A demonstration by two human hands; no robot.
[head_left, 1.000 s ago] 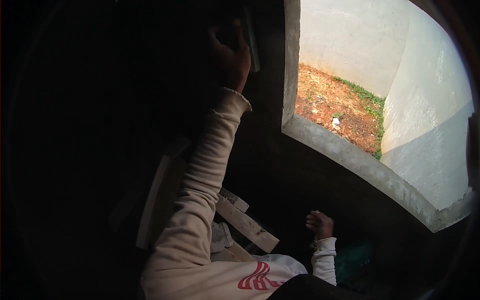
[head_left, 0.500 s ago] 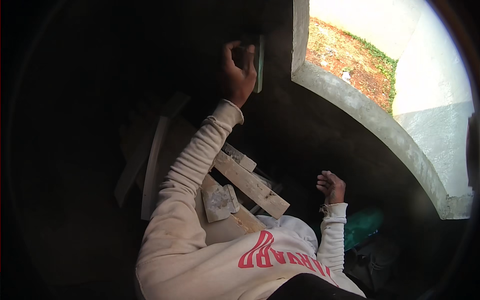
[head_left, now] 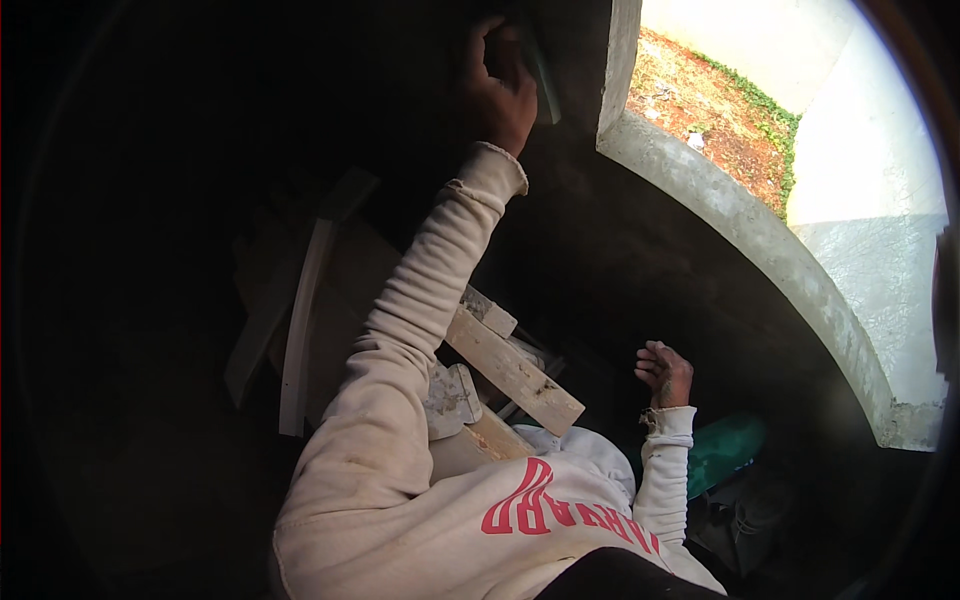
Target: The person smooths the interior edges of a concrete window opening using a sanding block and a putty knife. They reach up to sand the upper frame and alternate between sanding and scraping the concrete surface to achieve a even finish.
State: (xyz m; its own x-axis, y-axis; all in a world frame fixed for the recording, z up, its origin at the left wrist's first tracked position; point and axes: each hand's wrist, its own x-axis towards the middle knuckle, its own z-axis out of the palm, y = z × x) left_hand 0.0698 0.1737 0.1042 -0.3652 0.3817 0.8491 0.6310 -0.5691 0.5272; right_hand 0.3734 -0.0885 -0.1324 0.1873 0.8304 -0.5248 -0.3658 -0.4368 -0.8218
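My left hand [head_left: 500, 85], at the end of an outstretched arm, grips a narrow, pale green flat tool [head_left: 546, 90] against the dark wall beside the window opening. The tool's shape is mostly lost in shadow and behind my fingers. My right hand [head_left: 662, 372] hangs lower, at my right side, with its fingers curled; whether anything is in them is hidden. Pale wooden boards and offcuts [head_left: 515, 370] lie below my left arm, along with a mortar-spattered plate [head_left: 450, 400].
A concrete window sill [head_left: 740, 235] curves across the right, opening onto a pale outside wall [head_left: 865, 300] and reddish ground with weeds [head_left: 720, 150]. Long boards [head_left: 305, 320] stand at the left in shadow. A green object [head_left: 725, 450] is low on the right, behind my right arm.
My left hand came down along the wall, then moved back up with the tool in it. My right hand stays curled. The view has tilted, showing more of my body.
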